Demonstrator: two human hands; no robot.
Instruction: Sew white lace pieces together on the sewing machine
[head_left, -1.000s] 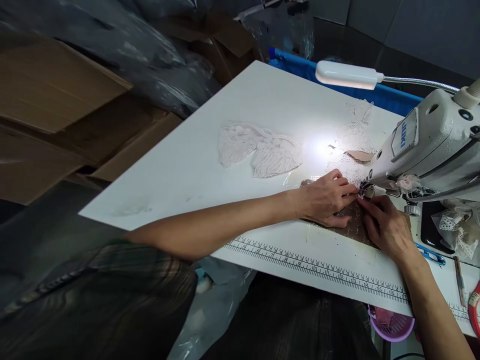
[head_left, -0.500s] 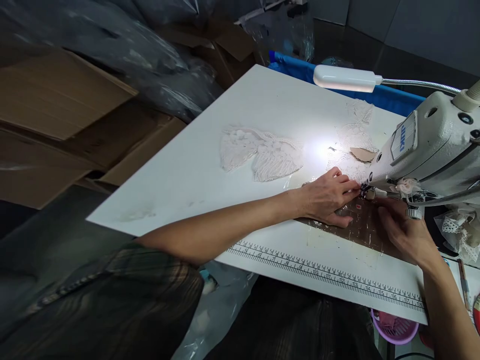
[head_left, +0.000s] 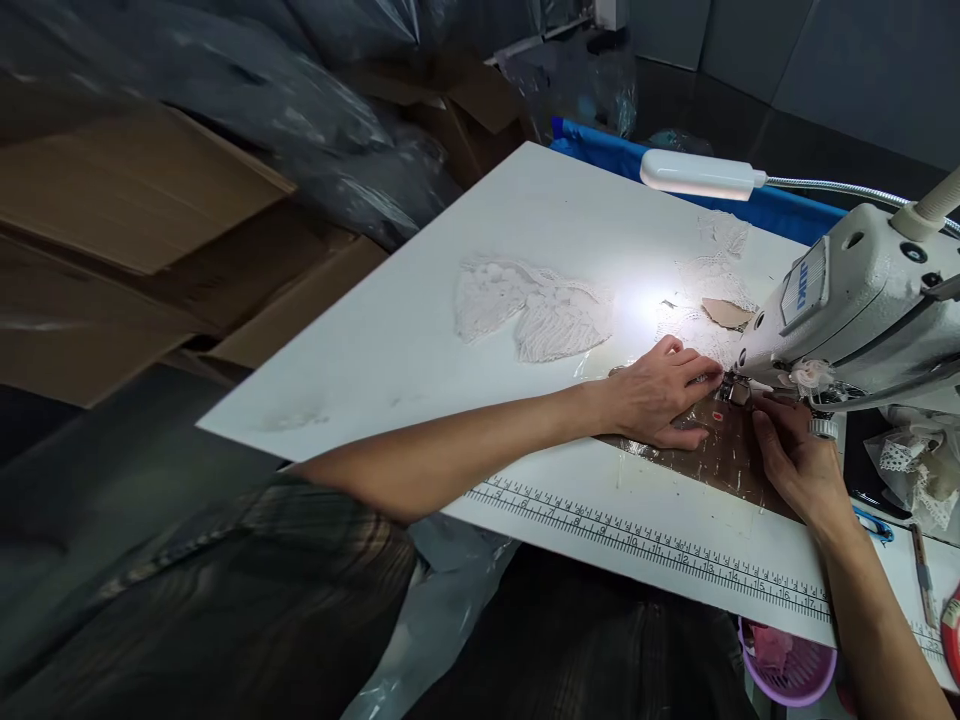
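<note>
Beside the presser foot (head_left: 736, 388) of a white sewing machine (head_left: 847, 290), my left hand (head_left: 664, 395) lies palm down, fingers forward and thumb apart. White lace fabric (head_left: 690, 325) spreads just beyond its fingertips. On the other side of the foot, my right hand (head_left: 806, 465) has its thumb and fingers drawn together in a pinch; what lies between them is hidden. Both hands are over a brown plate (head_left: 739, 455) set in the tabletop. Farther left on the table rest ruffled white lace pieces (head_left: 536, 305).
A lit lamp (head_left: 701, 175) reaches over the table (head_left: 390, 350), with a printed ruler (head_left: 645, 540) along its near edge. Blue-handled scissors (head_left: 874, 525), a bag of lace scraps (head_left: 919, 460) and a purple basket (head_left: 795, 675) are at right. Cardboard boxes (head_left: 135, 190) stand left.
The view has shifted slightly, so the table appears farther right. My right hand has moved a little left relative to the table, uncovering the blue-handled scissors. My left hand stays by the presser foot.
</note>
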